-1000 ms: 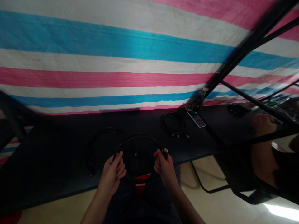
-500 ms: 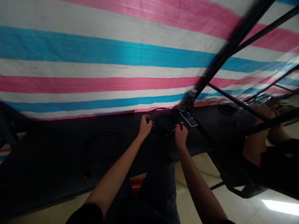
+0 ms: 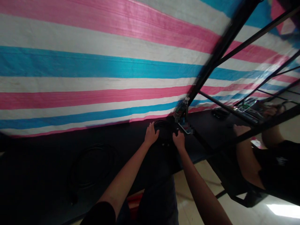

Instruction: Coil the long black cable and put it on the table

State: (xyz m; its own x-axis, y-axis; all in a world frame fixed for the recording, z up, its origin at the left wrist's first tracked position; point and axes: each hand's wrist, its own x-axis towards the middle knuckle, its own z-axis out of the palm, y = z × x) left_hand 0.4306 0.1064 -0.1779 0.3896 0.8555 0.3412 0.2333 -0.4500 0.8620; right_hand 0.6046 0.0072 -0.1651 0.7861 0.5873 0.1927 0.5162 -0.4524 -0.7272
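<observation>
A coiled black cable (image 3: 163, 122) lies on the black tabletop between my two hands. My left hand (image 3: 150, 136) grips the left side of the coil, its thumb on the inner side and its fingers along the outside. At the right side, my right hand (image 3: 179, 140) is closed on the coil with its fingers bent. Small pale cable ends (image 3: 165, 144) show at the near side of the coil. The dark cable is hard to make out against the table under the fingers.
Another black cable coil (image 3: 92, 167) lies to the left. A phone (image 3: 184, 128), partly blurred, and a clear bottle (image 3: 181, 107) stand near a black metal post (image 3: 206, 68). Striped sheeting (image 3: 93, 65) hangs behind the table. At right, a co-worker's arm (image 3: 245, 156) reaches over the neighbouring table.
My hands have gone from holding cable ends apart to gripping the coil's two sides. The pale ends now lie on the table. The view has shifted to the right.
</observation>
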